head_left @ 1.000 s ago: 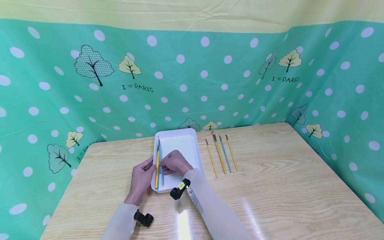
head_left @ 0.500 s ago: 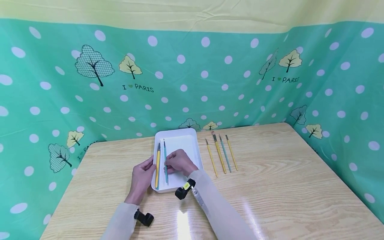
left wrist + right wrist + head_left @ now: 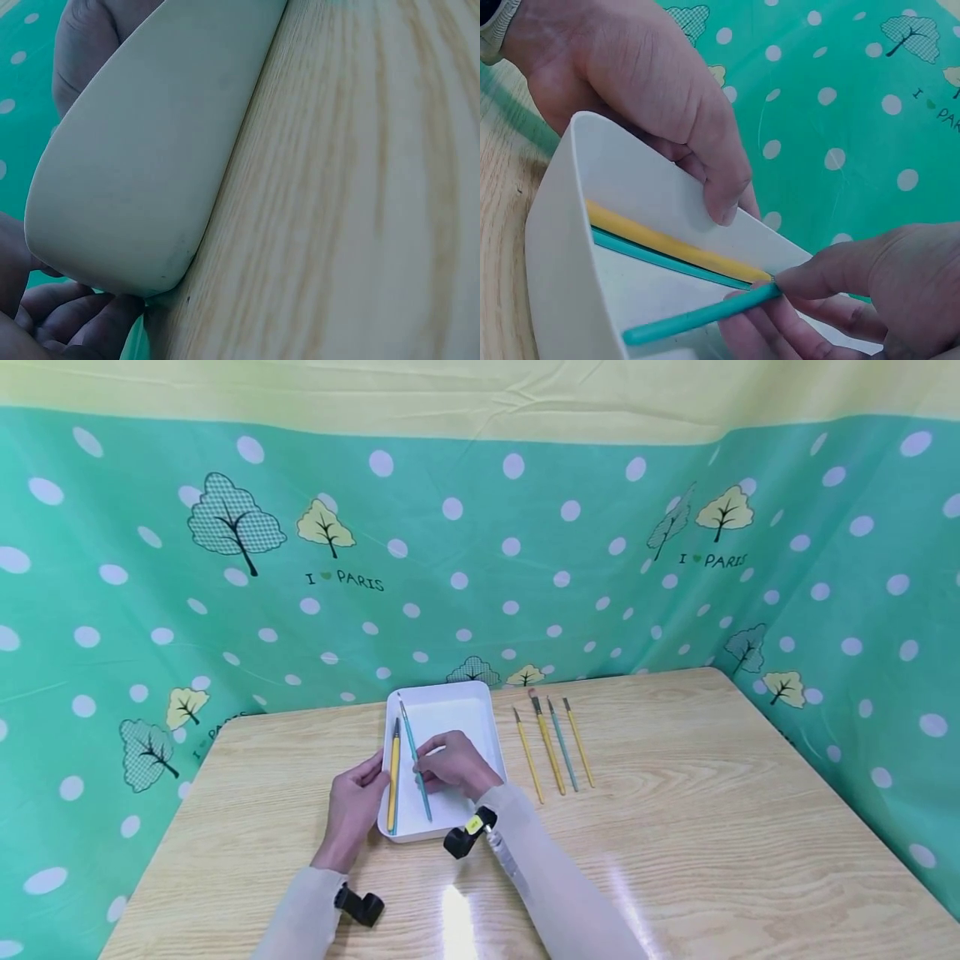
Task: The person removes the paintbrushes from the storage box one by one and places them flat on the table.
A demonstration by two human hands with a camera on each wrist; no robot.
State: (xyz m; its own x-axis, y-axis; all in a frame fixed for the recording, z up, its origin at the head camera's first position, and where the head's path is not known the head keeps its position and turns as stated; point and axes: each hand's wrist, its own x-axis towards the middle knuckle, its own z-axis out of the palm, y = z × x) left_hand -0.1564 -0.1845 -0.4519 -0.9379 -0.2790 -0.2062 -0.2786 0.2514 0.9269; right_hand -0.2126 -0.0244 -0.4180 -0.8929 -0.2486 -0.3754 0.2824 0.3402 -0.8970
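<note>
A teal paintbrush [image 3: 409,731] is pinched between the thumb and fingers of my right hand [image 3: 456,767], above the floor of a white tray [image 3: 497,752]. It slants, its bristle end up and left in the head view. Along the tray's left wall lies a yellow paintbrush [image 3: 393,777], with another teal brush [image 3: 656,259] beside it in the right wrist view. My left hand [image 3: 356,808] grips that left wall, the thumb over the rim and fingers outside. The left wrist view shows mostly the tray's outer wall [image 3: 150,150].
Right of the tray, several brushes lie roughly side by side on the wooden table [image 3: 712,810], among them a thick yellow one [image 3: 551,750] and a teal one [image 3: 564,750]. A green dotted curtain [image 3: 510,577] hangs behind the table's back edge.
My right hand has drawn the teal paintbrush rightward, away from the yellow one, and its bristle end has swung left into a slant. The left hand stays at the tray wall.
</note>
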